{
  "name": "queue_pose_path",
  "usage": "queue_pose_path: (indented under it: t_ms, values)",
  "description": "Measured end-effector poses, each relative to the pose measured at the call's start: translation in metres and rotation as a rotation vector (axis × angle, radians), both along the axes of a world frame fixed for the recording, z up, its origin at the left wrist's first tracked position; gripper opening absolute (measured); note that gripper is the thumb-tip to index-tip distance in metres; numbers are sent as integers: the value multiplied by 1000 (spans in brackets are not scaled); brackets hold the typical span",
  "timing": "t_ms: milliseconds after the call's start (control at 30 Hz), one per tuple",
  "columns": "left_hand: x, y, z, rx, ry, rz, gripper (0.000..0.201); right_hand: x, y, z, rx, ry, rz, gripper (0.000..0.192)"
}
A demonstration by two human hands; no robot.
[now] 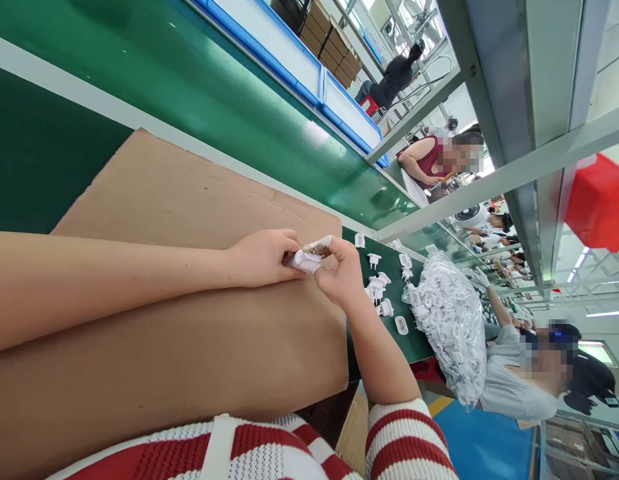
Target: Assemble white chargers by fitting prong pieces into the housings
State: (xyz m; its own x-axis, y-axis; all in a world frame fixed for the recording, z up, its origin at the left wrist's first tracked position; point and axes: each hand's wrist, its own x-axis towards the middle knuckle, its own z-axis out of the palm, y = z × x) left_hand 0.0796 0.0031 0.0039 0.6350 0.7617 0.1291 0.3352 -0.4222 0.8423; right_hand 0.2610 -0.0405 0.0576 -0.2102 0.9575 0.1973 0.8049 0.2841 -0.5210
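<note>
My left hand [267,259] reaches in from the left, its fingers closed on a small white plastic part [305,261] above the cardboard. Opposite it, my right hand [340,272] pinches the same part from the other side. A whitish, stained cover wraps a finger of my right hand. Fingers hide much of the part, so I cannot tell whether it is one piece or two. Just beyond my right hand, several white plug-like pieces [377,288] with pins lie loose on the green table [357,347].
A flat cardboard sheet [214,347] covers the table before me. A clear bag of white parts [452,320] stands at the right, beside a co-worker in grey [512,367]. Along the far side runs a green conveyor-like surface [229,107], with blue-edged trays [289,57] and metal frame bars [439,193].
</note>
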Motion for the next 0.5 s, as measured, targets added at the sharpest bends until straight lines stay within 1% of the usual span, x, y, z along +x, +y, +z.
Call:
queue_pose_path:
  t_ms: [67,100,200,267,333,400,433,500]
  values:
    - [-1,-2,0,22,-2,-7,37,1,-1,1,59,-104,27,25]
    - [-1,-2,0,29,0,-3,37,2,0,2,44,-109,52,25]
    - [-2,-1,-1,20,35,21,37,3,7,0,-49,43,88,25]
    - [-2,0,1,30,55,15,38,3,9,-5,-12,95,61,26]
    - [-2,-3,3,74,47,4,41,1,7,-13,81,56,23,29]
    - [-2,-7,2,128,13,11,44,0,2,-21,133,7,-8,30]
    - [-4,-8,-1,152,-15,34,44,-1,0,-25,145,0,-34,29]
    - [-7,-5,-11,178,17,61,38,-2,-2,-31,149,21,-93,27]
